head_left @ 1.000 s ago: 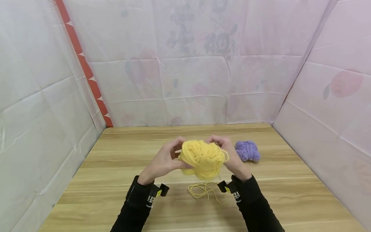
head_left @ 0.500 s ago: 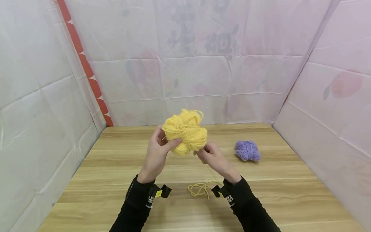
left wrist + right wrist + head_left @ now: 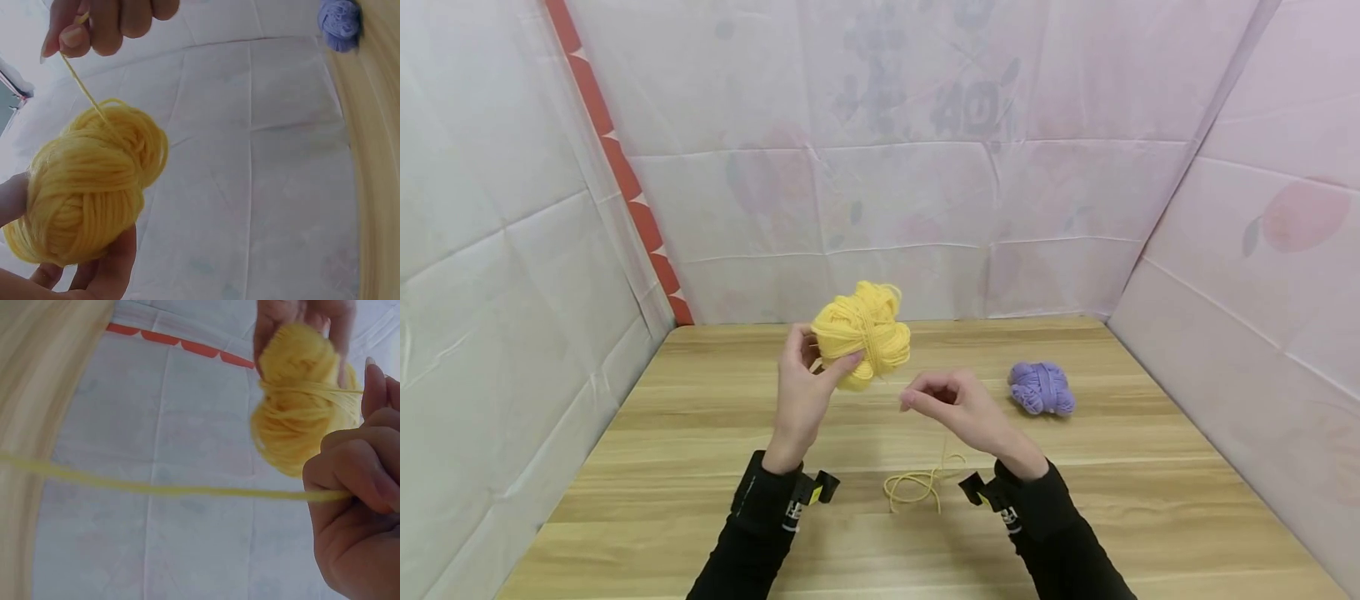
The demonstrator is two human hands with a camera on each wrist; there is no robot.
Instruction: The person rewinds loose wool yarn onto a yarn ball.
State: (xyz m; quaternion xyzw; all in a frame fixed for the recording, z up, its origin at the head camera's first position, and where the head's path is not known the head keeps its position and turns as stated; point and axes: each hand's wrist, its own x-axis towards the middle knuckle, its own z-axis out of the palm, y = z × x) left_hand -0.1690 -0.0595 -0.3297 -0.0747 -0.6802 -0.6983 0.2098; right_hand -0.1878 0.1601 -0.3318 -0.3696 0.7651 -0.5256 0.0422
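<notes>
A skein of yellow yarn [image 3: 865, 333] is held up above the table by my left hand [image 3: 801, 387], its thumb across the front and its fingers behind. To its right, my right hand [image 3: 966, 408] pinches the yarn strand [image 3: 84, 90] that comes off the skein, and the left wrist view shows it pulled straight between the two. In the right wrist view the loose tail of yarn [image 3: 156, 489] runs out from the curled fingers [image 3: 350, 465] of that hand. Loops of the yarn tail [image 3: 917, 483] lie on the table below.
A purple skein of yarn [image 3: 1042, 388] lies on the wooden table [image 3: 700, 500] to the right of my right hand. White patterned sheeting [image 3: 887, 208] walls the table at the back and on both sides, with a red strip [image 3: 617, 162] at the back left corner.
Both hands first held the yellow skein low; it was then raised and turned to the left. My right hand has drawn away from it to the right with the strand.
</notes>
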